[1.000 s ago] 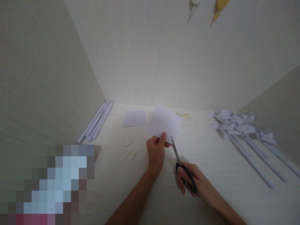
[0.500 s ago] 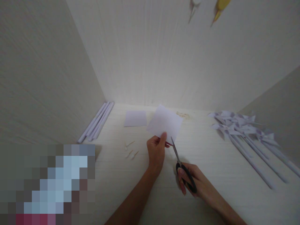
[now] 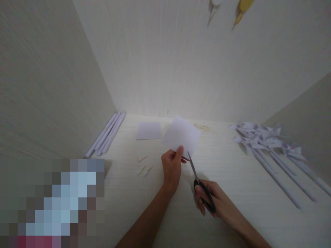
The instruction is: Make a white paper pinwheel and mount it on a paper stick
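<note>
Paper square [image 3: 181, 135] pinched by L hand [image 3: 171, 168]; R hand [image 3: 213, 201] grips scissors [image 3: 199, 182] (blades at edge).

Left hand [image 3: 172, 167] is pinching w/ thumb and fingers, forearm reaching up from below — right hand [image 3: 212, 202] is curling closed, fingers through loops.

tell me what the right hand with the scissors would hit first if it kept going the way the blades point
The scissors in the right hand point up and slightly left, at the lower edge of the white paper square pinched by the left hand. The paper would likely come first; the blade tip sits just beside the left fingertips, though depth is unclear.
</note>
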`<state>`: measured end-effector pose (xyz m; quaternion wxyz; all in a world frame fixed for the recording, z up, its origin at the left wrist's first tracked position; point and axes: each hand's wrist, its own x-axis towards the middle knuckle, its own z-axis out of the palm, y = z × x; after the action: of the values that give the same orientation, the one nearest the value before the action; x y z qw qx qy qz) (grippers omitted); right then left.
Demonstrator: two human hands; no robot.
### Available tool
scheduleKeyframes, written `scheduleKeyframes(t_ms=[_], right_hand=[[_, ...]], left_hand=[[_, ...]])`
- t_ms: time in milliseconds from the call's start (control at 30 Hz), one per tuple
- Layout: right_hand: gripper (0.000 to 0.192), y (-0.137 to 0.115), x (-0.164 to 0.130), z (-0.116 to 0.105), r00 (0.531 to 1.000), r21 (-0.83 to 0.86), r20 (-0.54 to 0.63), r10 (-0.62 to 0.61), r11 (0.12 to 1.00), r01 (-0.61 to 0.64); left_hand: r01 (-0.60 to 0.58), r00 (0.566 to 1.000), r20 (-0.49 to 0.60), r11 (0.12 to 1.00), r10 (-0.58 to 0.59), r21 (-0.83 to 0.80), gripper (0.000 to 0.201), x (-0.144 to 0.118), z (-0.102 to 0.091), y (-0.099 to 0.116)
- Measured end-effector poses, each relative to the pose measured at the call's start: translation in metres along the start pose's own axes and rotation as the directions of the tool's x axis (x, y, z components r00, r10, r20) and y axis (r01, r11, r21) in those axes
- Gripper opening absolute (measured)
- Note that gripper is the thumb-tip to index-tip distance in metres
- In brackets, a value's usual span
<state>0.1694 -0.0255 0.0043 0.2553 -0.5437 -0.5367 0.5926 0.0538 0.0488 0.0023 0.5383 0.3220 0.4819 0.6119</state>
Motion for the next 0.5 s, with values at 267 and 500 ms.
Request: scheduleKeyframes(t_ms=[267, 500], right_hand=[[0.041, 0.0052, 0.0015, -0.0008, 1.0, -0.015, 0.008, -0.015, 1.0, 0.015], [0.042, 0.0024, 0.0015, -0.0002, 1.0, -0.046, 0.0, -0.007, 0.999, 0.007]], left_hand=[[0.0, 1.0, 0.0, 1.0, 0.0, -0.006, 0.033, 0.001, 0.0002, -0.0016], [0.015, 1.0, -0.001, 0.999, -0.015, -0.03, 0.032, 0.001, 0.0006, -0.0006]])
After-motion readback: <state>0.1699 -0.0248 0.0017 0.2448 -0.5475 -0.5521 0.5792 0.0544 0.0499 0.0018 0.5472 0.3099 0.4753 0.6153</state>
